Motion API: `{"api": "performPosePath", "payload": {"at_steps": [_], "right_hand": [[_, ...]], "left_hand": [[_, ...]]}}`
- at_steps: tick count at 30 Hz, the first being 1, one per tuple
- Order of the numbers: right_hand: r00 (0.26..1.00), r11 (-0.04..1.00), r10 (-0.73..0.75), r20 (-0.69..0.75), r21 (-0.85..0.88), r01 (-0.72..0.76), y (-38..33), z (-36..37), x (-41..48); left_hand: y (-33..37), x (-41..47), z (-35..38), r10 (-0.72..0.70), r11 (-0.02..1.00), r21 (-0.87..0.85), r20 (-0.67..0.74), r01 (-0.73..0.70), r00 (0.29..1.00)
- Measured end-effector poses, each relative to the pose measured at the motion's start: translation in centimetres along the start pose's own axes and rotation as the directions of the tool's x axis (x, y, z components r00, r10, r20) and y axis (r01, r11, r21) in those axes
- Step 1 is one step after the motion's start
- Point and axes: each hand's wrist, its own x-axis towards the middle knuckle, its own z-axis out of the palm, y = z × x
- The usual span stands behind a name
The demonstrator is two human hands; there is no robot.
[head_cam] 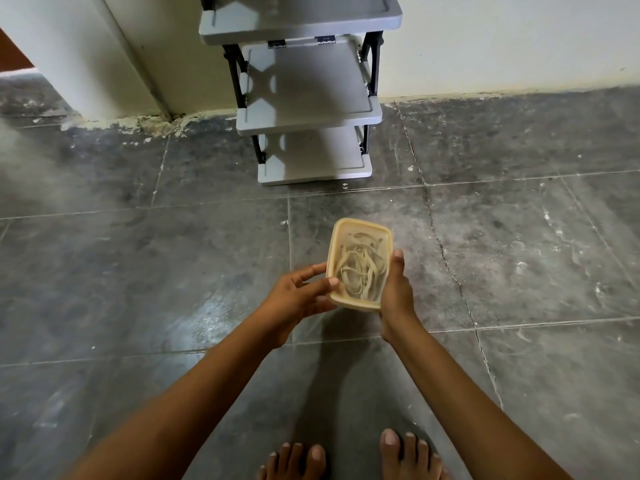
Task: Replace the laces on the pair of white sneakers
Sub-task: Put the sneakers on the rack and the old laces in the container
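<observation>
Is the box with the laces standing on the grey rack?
No, the left hand and the right hand hold the box in the air, in front of the rack.

Cloudy plastic tub, cloth laces, scuffed stone-look floor.

The tub (356,226) that I grip in my left hand (298,301) and right hand (397,294) is smooth, translucent yellowish plastic, dull rather than shiny. The laces (358,268) inside look like flat, matt cream cloth. The floor (138,271) is dark grey stone-like tile, scuffed and white-flecked, with one glossy patch. The shelf rack (308,84) looks like matt grey plastic on black supports. The wall (502,39) is matt pale paint, flaking at its foot.
</observation>
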Motion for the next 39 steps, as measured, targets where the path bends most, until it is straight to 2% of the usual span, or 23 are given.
{"api": "performPosePath", "payload": {"at_steps": [4, 6, 10, 14, 17, 21, 26, 29, 34, 37, 39], "right_hand": [[0.995, 0.999, 0.032, 0.091, -0.032, -0.029, -0.6, -0.5, 0.4], [0.987, 0.999, 0.045, 0.157, 0.015, -0.048, -1.6, -0.6, 0.6], [0.998, 0.996, -0.025, 0.062, -0.085, 0.03, -3.0, -0.1, 0.9], [0.992, 0.964, -0.074, 0.106, -0.245, 0.098, -2.2, 0.5, 0.7], [0.991, 0.968, -0.061, 0.122, -0.236, 0.089, -2.4, 0.5, 1.2], [0.996, 0.972, -0.053, 0.073, -0.227, 0.068, -2.6, 0.7, 1.3], [0.997, 0.976, -0.057, 0.047, -0.209, 0.066, -5.9, 2.0, 0.8], [0.994, 0.98, -0.103, 0.044, -0.164, 0.109, -10.1, 3.1, 0.6], [0.975, 0.967, -0.185, 0.125, -0.156, 0.203, -16.6, 5.7, -0.3], [0.92, 0.913, -0.321, 0.224, -0.185, 0.364, -20.0, 6.4, -0.8], [0.86, 0.828, -0.443, 0.253, -0.252, 0.501, -21.6, 6.4, -0.3]], "left_hand": [[0.2, 0.1, -0.5, -0.039, 0.999, -0.004, 0.007, 0.039, 0.999], [0.6, 0.1, -0.8, -0.057, 0.998, 0.035, 0.025, 0.056, 0.998], [1.8, 0.4, -0.4, -0.027, 0.985, 0.173, 0.027, 0.022, 0.999], [3.4, 1.8, 0.8, 0.027, 0.972, 0.235, -0.181, 0.017, 0.983], [3.6, 2.5, 1.1, 0.038, 0.984, 0.179, -0.277, 0.013, 0.96], [4.3, 2.4, 1.5, 0.04, 0.988, 0.154, -0.342, 0.015, 0.939], [6.7, 0.4, 2.0, 0.053, 0.962, 0.272, -0.264, 0.021, 0.963], [8.9, -1.8, 1.9, 0.087, 0.939, 0.343, -0.2, -0.013, 0.976], [13.1, -4.3, 2.6, 0.248, 0.961, 0.182, -0.231, -0.208, 0.941], [17.1, -4.2, 2.6, 0.344, 0.935, 0.201, -0.306, -0.293, 0.888], [19.8, -3.6, 2.2, 0.371, 0.928, 0.189, -0.359, -0.322, 0.857]]}}
